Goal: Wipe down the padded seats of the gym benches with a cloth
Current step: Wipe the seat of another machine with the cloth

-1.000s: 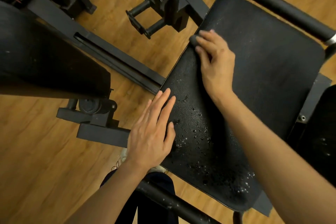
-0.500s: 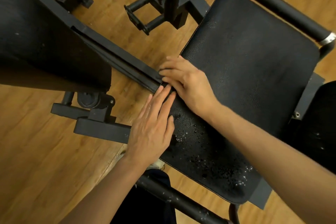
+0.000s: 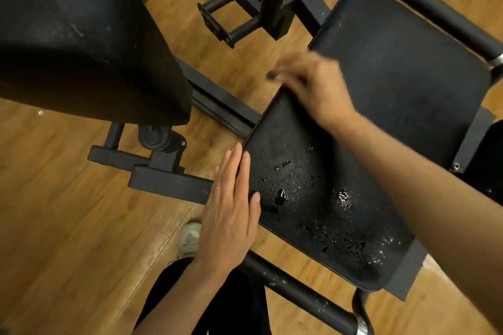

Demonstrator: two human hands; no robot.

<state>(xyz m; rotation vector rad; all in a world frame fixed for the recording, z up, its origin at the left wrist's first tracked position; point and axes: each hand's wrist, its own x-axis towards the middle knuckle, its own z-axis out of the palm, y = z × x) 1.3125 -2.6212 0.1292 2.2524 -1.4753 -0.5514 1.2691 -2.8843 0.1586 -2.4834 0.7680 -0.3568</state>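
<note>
The padded seat [image 3: 394, 95] of the bench is seen from above, black and textured, with water droplets [image 3: 343, 197] scattered over its near half. The left hand [image 3: 231, 215] is laid flat at the seat's left edge, fingers straight and held together, the fingertips pointing away from the body and the thumb resting on the pad; nothing is held in it. The left forearm is extended up from the lower middle of the view.

The right hand [image 3: 318, 87] is placed at the seat's far-left edge, blurred by motion, with its fingers reaching past the edge over the wooden floor [image 3: 54, 212]. A small dark scrap [image 3: 270, 75] is seen at its fingertips, likely the cloth, but what it is and whether the fingers are clamped on it cannot be told. The right forearm is stretched diagonally across the seat from the lower right.

A second black pad [image 3: 81, 35] is seen at the upper left, apart from the seat, and a padded roller bar [image 3: 446, 13] is set just beyond the seat's far edge. A shoe [image 3: 189, 236] is visible beside the left wrist.
</note>
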